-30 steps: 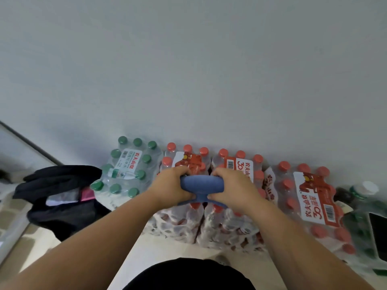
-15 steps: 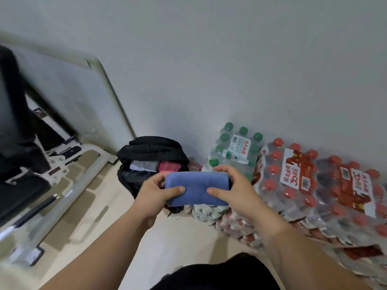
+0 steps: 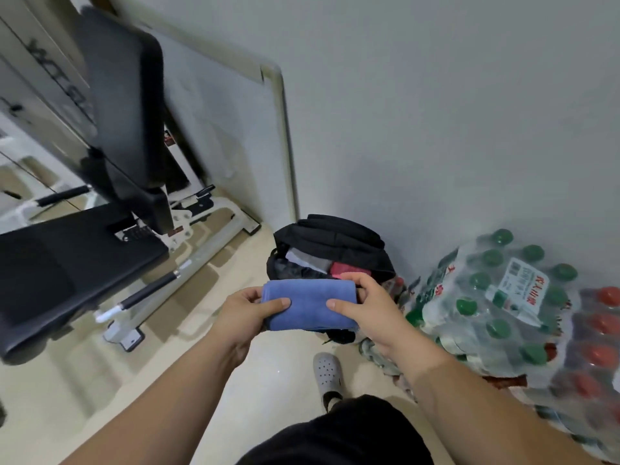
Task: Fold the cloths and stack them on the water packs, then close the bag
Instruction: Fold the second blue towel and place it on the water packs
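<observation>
Both left hand (image 3: 246,317) and right hand (image 3: 370,318) fingers pinch the cloth (image 3: 308,308) before the bag (image 3: 330,236) beside water packs (image 3: 496,307).

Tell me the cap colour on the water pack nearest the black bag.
Its caps are green, which shows best in the head view.

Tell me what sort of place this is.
Probably a home gym or storage corner: a black padded exercise bench on a white metal frame, shrink-wrapped packs of green-capped water bottles piled by the plain wall, and an open black fabric bag between them.
</observation>
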